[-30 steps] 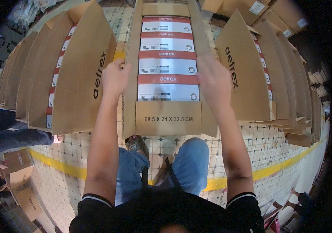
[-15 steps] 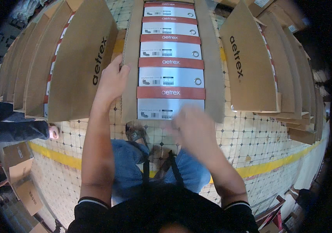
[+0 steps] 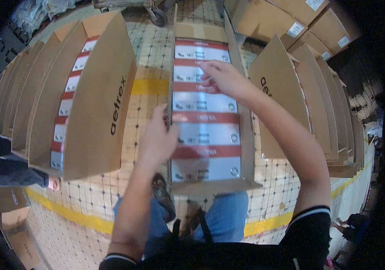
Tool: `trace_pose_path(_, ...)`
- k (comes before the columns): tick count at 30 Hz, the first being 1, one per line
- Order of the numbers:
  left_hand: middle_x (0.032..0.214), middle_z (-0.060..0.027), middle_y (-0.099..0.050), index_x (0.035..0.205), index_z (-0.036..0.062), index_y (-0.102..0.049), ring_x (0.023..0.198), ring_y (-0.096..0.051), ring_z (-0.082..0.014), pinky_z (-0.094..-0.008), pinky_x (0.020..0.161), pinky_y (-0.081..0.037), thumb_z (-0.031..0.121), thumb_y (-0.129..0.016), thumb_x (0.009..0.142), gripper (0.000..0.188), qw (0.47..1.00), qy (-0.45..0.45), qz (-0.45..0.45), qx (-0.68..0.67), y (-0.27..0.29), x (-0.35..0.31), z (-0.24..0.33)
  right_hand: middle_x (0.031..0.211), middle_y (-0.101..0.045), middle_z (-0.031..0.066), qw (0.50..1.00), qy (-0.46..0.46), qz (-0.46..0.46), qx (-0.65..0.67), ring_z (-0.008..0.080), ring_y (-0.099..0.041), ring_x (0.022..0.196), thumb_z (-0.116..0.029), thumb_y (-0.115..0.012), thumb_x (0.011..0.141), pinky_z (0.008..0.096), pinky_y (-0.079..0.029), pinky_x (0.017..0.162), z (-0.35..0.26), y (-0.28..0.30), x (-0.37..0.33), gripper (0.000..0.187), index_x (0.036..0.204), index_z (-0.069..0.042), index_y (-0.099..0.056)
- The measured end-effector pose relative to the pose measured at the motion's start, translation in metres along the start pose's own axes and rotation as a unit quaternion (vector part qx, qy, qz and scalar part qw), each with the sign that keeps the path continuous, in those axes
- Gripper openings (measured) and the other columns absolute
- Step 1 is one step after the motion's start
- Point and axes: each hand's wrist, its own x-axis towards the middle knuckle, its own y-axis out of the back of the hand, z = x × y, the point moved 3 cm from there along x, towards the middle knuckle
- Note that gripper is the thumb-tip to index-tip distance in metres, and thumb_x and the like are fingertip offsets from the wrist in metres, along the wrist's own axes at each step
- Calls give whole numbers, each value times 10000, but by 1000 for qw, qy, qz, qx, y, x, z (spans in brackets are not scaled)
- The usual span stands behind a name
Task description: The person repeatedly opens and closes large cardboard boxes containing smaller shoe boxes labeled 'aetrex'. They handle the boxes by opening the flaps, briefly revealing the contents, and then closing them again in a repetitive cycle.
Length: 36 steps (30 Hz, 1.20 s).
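A long, open-topped brown cardboard carton (image 3: 245,148) lies in front of me, holding a row of white shoeboxes (image 3: 203,169) with red lids. My left hand (image 3: 158,139) is at the carton's left wall, its thumb over the edge and its fingers along the outside; it is slightly blurred. Over the far half of the row, my right hand (image 3: 224,78) hovers with loosely bent fingers spread apart and nothing in them. It partly covers the second and third shoeboxes from the far end.
Similar cartons of shoeboxes stand in rows at left (image 3: 95,103) and right (image 3: 278,99). Closed cartons (image 3: 264,20) are stacked at the far right. A trolley wheel (image 3: 157,17) shows at the far edge. Yellow tape (image 3: 75,213) crosses the tiled floor; another person's leg (image 3: 14,164) is at left.
My right hand has gone from the carton's near end to above the far shoeboxes. The view has shifted, so the carton's far end now shows. My left hand stays at the left wall.
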Motion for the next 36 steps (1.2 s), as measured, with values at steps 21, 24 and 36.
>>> trace_pose_path(21, 674, -181, -634, 1255, 72, -458, 694, -652, -406, -505, 700, -513, 174, -622, 761, 531, 982, 42, -159, -88, 27, 96, -27, 1180, -541, 82, 721, -142, 419, 533, 219, -523, 953, -359, -417, 961, 385, -501, 736, 98, 30, 320, 341, 1208, -164, -548)
trace_pose_path(24, 685, -187, -639, 1264, 75, -457, 695, -657, -406, -503, 699, -516, 180, -624, 762, 539, 980, 45, -173, -88, 29, 96, -31, 1203, -509, 103, 698, -121, 438, 553, 217, -518, 955, -388, -428, 976, 380, -518, 741, 97, 32, 324, 355, 1222, -158, -542)
trace_pose_path(36, 840, -255, -672, 1305, 36, -455, 792, -660, -444, -521, 787, -516, 182, -573, 802, 537, 981, 53, -156, -102, 29, 93, -35, 1261, -567, 175, 962, 112, 226, 103, 262, -502, 1180, -384, -452, 1008, 353, -430, 993, -36, 77, 327, 504, 1328, 5, -477)
